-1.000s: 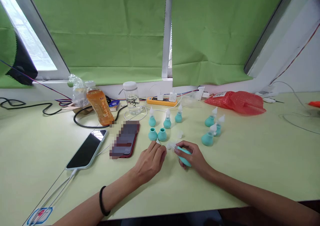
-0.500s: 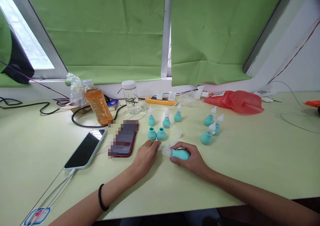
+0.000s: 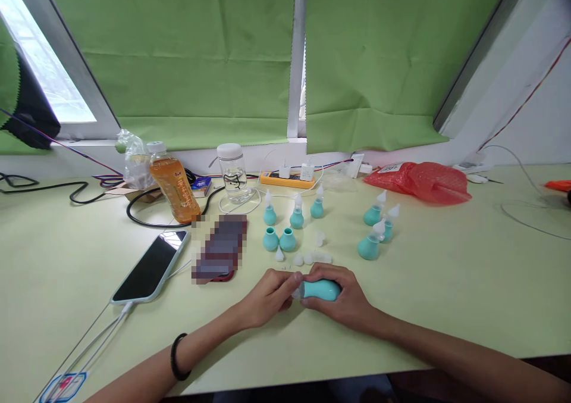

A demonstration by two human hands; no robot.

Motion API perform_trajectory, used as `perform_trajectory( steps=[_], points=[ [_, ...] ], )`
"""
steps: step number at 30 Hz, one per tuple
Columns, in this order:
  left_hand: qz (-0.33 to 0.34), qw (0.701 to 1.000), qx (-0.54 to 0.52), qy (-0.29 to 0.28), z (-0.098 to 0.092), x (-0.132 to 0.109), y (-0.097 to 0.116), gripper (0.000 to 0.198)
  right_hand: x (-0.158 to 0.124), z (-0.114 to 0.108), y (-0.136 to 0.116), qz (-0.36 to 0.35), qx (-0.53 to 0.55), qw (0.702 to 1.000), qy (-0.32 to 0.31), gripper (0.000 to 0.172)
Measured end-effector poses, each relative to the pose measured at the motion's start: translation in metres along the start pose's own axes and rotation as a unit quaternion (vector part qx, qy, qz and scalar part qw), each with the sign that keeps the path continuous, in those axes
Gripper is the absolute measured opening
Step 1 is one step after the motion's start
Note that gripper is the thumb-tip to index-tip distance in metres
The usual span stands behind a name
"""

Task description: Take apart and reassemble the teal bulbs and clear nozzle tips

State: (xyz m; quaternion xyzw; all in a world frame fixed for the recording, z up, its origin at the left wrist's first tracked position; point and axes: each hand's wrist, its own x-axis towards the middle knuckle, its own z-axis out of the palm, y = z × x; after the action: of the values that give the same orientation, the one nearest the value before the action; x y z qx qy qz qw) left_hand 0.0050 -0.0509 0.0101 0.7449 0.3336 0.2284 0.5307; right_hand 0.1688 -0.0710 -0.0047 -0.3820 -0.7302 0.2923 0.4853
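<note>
R hand (image 3: 345, 299) is wrapped shut round the teal aspirator bulb (image 3: 320, 290), held sideways low at the table (image 3: 423, 284) front, w/ L hand (image 3: 267, 296) pinched on what's prob. its clear tip (image 3: 298, 291). Best to hold bulb steady & unsqueezed, tip square to neck, away from the loose tips (image 3: 312, 258).

- Your right hand (image 3: 343, 299) grips a teal bulb (image 3: 320, 290) lying sideways on the table (image 3: 423, 284).
- Your left hand (image 3: 267, 296) pinches its clear tip (image 3: 298, 291).
- Loose clear tips (image 3: 312, 258) lie just beyond the bulb.
</note>
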Motion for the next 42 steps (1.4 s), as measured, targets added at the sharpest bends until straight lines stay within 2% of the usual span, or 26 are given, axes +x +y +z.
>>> perform_trajectory(
  steps=[6,15,17,19,22,25,28,31,34,38,42],
  points=[
    [-0.038,0.990,-0.131,-0.027,0.002,-0.001,0.001,0.042,0.002,-0.006,-0.004,0.079,0.104,0.989,-0.070,0.020],
    [-0.086,0.954,-0.280,-0.065,0.007,-0.003,-0.001,0.040,0.007,-0.010,-0.002,0.158,0.283,0.934,-0.148,0.020],
    [-0.076,0.955,-0.283,-0.054,0.003,-0.003,0.002,0.040,0.008,-0.013,-0.003,0.166,0.310,0.923,-0.155,0.018],
    [-0.044,0.974,-0.221,-0.004,-0.003,-0.003,0.006,0.040,0.009,-0.018,-0.005,0.162,0.319,0.923,-0.141,0.018],
    [0.012,0.996,-0.016,0.089,-0.011,0.000,0.007,0.035,0.013,-0.027,-0.006,0.121,0.242,0.960,-0.077,0.020],
    [0.026,0.973,0.203,0.110,-0.015,0.004,0.001,0.023,0.022,-0.039,-0.010,0.043,0.124,0.991,-0.012,0.019],
    [0.025,0.937,0.333,0.106,-0.016,0.007,-0.010,0.016,0.034,-0.051,-0.020,-0.029,0.020,0.998,0.046,0.017],
    [0.039,0.908,0.400,0.119,-0.018,0.008,-0.018,0.018,0.049,-0.059,-0.031,-0.061,-0.102,0.990,0.080,0.016],
    [0.052,0.882,0.451,0.127,-0.019,0.008,-0.021,0.021,0.065,-0.060,-0.030,-0.068,-0.180,0.977,0.090,0.018],
    [0.050,0.858,0.495,0.126,-0.019,0.007,-0.019,0.024,0.079,-0.047,-0.010,-0.012,-0.227,0.973,0.051,0.020],
    [0.032,0.850,0.510,0.131,-0.018,0.006,-0.017,0.022,0.080,-0.029,0.011,-0.002,-0.253,0.967,0.002,0.020]
  ],
)
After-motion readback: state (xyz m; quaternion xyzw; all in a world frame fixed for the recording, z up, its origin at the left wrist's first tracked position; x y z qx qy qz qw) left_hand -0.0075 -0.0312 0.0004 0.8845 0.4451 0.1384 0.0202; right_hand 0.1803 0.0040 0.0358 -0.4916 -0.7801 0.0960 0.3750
